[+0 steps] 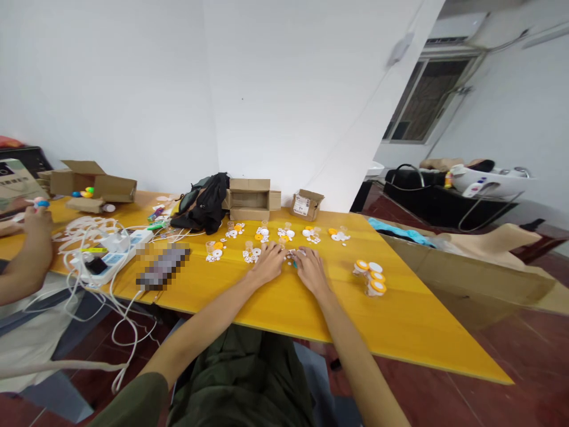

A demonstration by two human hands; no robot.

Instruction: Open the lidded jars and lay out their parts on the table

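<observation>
Close together over the middle of the yellow table, my left hand [268,262] and my right hand [311,270] bend their fingers down among small white pieces with dark spots [291,254]. Both hands look closed, but what the fingertips grip is too small to make out. A bit of teal shows beside my right fingers. Just beyond my left hand stands a small clear cup [283,242], partly hidden. Around them lie several similar groups, each with a clear cup, an orange ring-like lid [258,236], a white disc [256,252] and spotted pieces.
Several filled jars with orange and white lids [377,287] stand at right. Behind are an open cardboard box [249,200], a smaller box [307,204] and a black bag [204,204]. A power strip [116,256], cables and a blurred phone lie left, near another person's hand [38,222].
</observation>
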